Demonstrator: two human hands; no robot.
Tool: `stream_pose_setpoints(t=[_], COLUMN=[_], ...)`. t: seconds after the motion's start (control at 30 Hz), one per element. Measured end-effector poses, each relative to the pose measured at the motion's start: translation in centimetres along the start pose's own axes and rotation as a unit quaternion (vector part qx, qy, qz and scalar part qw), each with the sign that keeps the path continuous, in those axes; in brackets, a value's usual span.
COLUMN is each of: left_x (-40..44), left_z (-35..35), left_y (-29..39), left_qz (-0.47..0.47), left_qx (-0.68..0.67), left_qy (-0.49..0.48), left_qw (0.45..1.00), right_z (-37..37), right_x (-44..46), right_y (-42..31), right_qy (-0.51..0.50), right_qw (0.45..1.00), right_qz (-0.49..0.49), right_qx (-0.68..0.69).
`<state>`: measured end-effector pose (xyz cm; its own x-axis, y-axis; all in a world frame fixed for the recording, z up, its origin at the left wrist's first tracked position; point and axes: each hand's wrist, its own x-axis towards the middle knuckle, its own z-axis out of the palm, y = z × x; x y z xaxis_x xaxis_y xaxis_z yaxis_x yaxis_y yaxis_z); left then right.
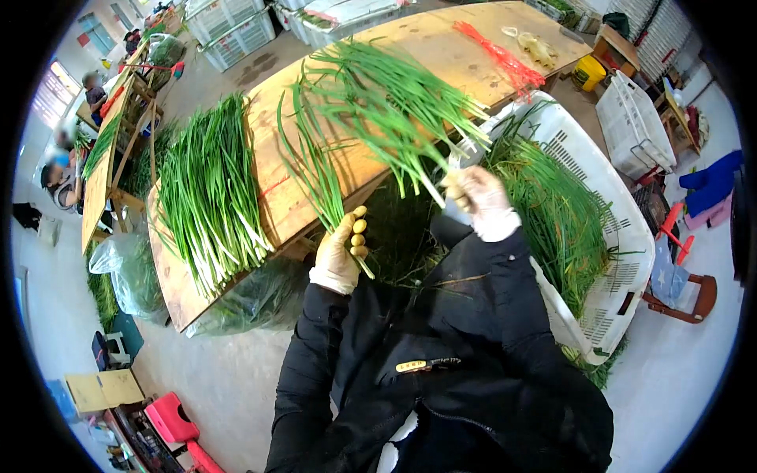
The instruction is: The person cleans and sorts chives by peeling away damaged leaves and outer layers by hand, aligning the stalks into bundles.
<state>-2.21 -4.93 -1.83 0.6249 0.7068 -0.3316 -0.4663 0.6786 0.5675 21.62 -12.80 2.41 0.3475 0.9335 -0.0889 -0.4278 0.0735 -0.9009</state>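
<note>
My left hand, in a pale glove with yellowish fingertips, is closed round a few garlic chives. Their green leaves point away from me over the table edge, and a white stem end sticks out below the fingers. To the right, my gloved right hand pinches the white ends of some more chives, partly blurred. Beyond it, a loose pile of chives lies across the wooden table. On the left of the table rests a large, neatly lined-up pile of chives, white ends towards me.
Close on my right stands a white plastic crate holding tangled greens. Red netting lies at the table's far right. Clear plastic bags of greens sit below on the left. Other people are at a long table at far left.
</note>
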Motion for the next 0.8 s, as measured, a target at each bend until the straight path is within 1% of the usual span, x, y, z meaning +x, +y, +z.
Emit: stream_pose_setpoints(t=[0.07,0.1,0.13,0.17,0.2,0.27,0.3,0.33,0.4,0.43,0.47,0.53,0.57,0.6,0.67,0.7,0.73,0.8], left_x=[0.0,0.1,0.0,0.2,0.3,0.3,0.6,0.5,0.2,0.0,-0.1,-0.7,-1.2,-2.0,-2.2,-2.1,-2.1,-2.2], left_z=[-0.4,-0.1,0.4,0.8,1.1,1.4,0.6,0.7,0.5,0.3,0.2,0.6,1.0,1.7,0.6,0.2,-0.4,-1.0], left_y=[0.0,-0.1,-0.4,-0.5,-0.6,-1.0,-1.7,-1.8,-1.7,-1.7,-1.7,-1.6,-1.4,-1.4,-2.1,-2.4,-2.4,-2.8], left_qz=[0.005,0.003,0.004,0.006,0.007,0.030,0.036,0.044,0.036,0.028,0.029,0.016,0.015,0.036,0.041,0.068,0.061,0.060], left_qx=[-0.006,-0.006,0.003,0.012,0.009,0.006,-0.010,-0.024,-0.024,-0.046,-0.047,-0.035,-0.011,0.019,0.009,0.056,0.071,0.062], left_qy=[0.010,0.010,0.025,0.038,0.021,-0.012,0.021,0.031,0.004,-0.001,0.000,-0.034,-0.031,-0.010,-0.001,0.016,0.024,0.055], left_qw=[1.000,1.000,1.000,0.999,1.000,0.999,0.999,0.998,0.999,0.999,0.998,0.999,0.999,0.999,0.999,0.996,0.995,0.995], right_z=[1.2,1.6,1.0,1.8,3.1,4.7,5.2,5.2,5.3,5.4,5.5,5.6,5.7,5.7,6.0,6.2,6.2,6.7], right_x=[-1.6,-1.3,0.1,-0.7,-1.8,-3.6,-4.2,-4.6,-5.1,-5.5,-5.5,-5.5,-5.4,-5.5,-5.7,-6.1,-6.1,-5.2], right_y=[-2.2,-2.2,-0.7,0.5,1.8,3.9,5.3,6.4,7.7,7.3,7.4,7.6,7.6,7.9,8.4,8.2,7.8,6.7], right_qy=[-0.046,-0.007,-0.062,-0.082,-0.104,-0.075,-0.058,-0.060,-0.056,-0.061,-0.062,-0.039,-0.009,-0.012,-0.032,-0.086,-0.169,-0.103], right_qw=[0.993,0.996,0.997,0.996,0.993,0.989,0.984,0.975,0.951,0.924,0.924,0.948,0.955,0.955,0.899,0.858,0.841,0.859], right_qz=[-0.068,-0.082,0.041,0.027,0.012,0.023,-0.010,-0.055,-0.111,-0.128,-0.128,-0.067,-0.063,-0.062,-0.127,-0.144,-0.113,-0.270], right_qx=[0.085,-0.038,0.012,-0.023,-0.061,-0.128,-0.167,-0.209,-0.282,-0.354,-0.354,-0.309,-0.290,-0.291,-0.417,-0.486,-0.502,-0.423])
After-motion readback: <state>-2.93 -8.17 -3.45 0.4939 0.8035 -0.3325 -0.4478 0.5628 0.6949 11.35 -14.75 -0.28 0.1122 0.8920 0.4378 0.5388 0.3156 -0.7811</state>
